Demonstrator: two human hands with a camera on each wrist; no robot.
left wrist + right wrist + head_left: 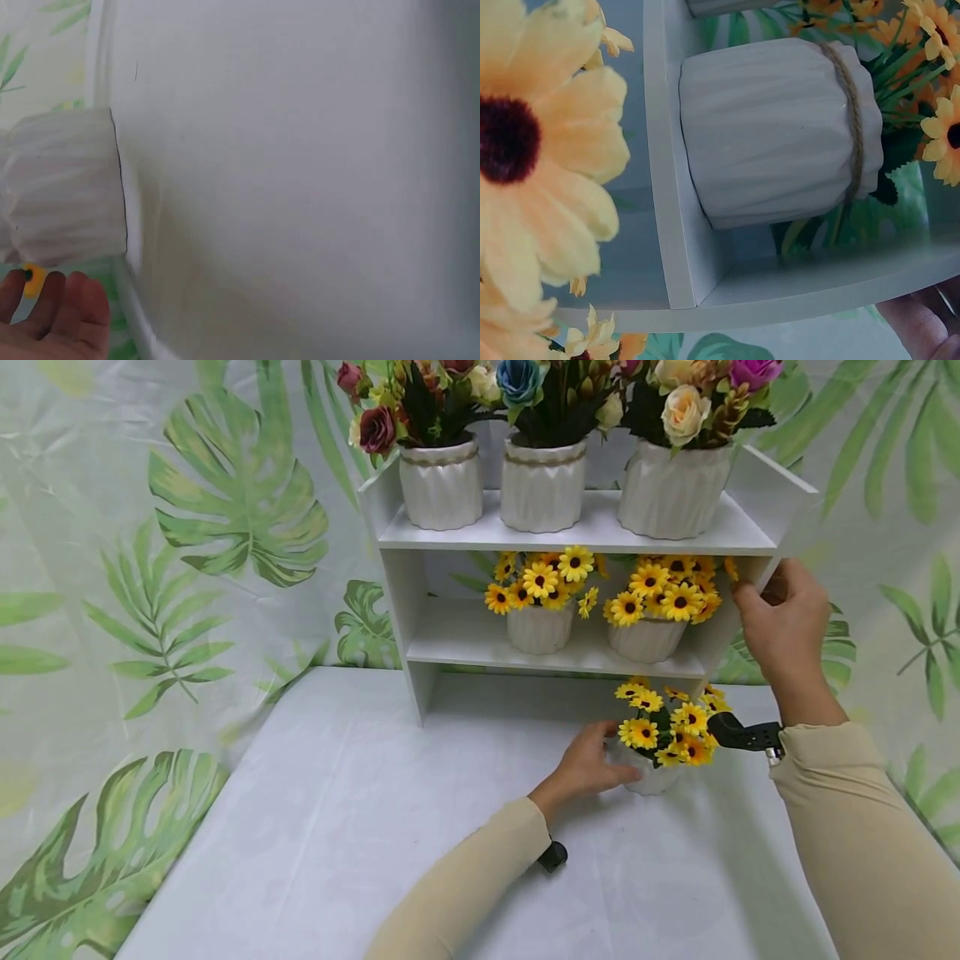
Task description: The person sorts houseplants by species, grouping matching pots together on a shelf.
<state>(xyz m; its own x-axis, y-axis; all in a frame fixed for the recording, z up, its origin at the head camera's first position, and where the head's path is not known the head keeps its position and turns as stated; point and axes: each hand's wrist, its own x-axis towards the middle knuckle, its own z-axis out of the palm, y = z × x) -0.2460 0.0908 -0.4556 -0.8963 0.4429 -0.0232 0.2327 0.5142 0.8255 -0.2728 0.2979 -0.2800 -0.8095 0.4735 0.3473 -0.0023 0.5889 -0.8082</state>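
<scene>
Ribbed white pot [651, 777] held by left hand [588, 768].

Staged tabletop set, not a lived-in room. Backdrop [187, 527] is a printed sheet of green palm leaves, creased, hung behind a table [375, 827] under a white cloth. On it a small white shelf [570, 531] carries identical ribbed white pots [441, 485] of artificial flowers [547, 581], like a display.
</scene>
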